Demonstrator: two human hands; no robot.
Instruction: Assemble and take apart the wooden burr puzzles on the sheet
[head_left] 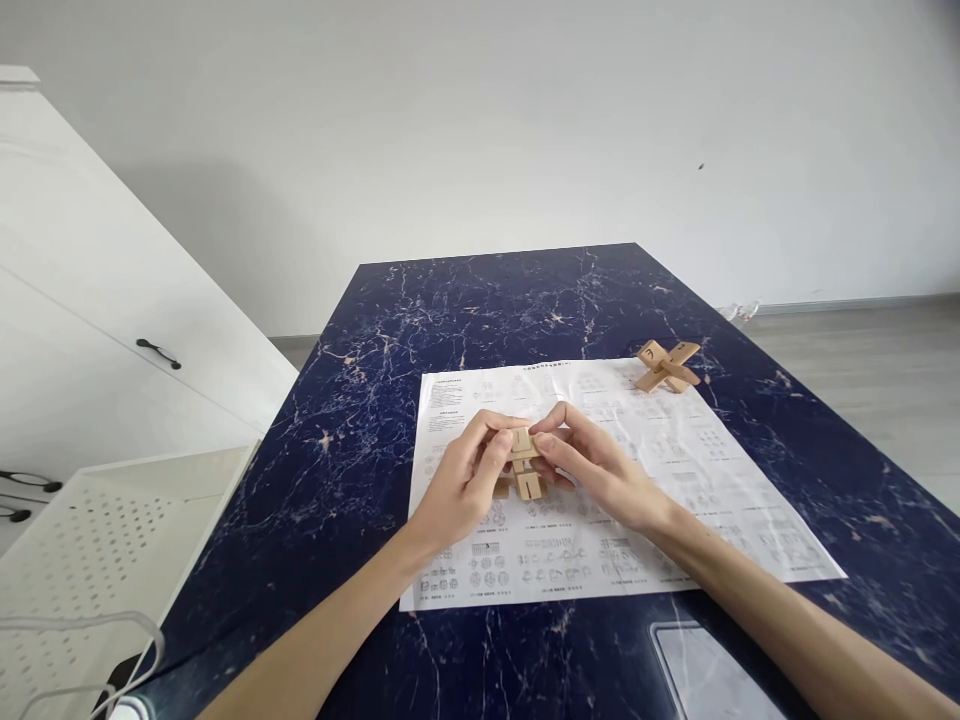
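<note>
Two hands point(466, 482) point(604, 468) on one wooden puzzle point(529, 487)

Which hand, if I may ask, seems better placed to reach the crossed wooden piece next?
Probably the right hand: it is nearer the crossed wooden piece at the paper sheet's far right corner. The left hand lies farther away, though both hold wooden blocks.

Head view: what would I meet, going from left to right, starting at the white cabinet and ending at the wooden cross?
Cabinet → left hand → held blocks → right hand → wooden cross.
</note>
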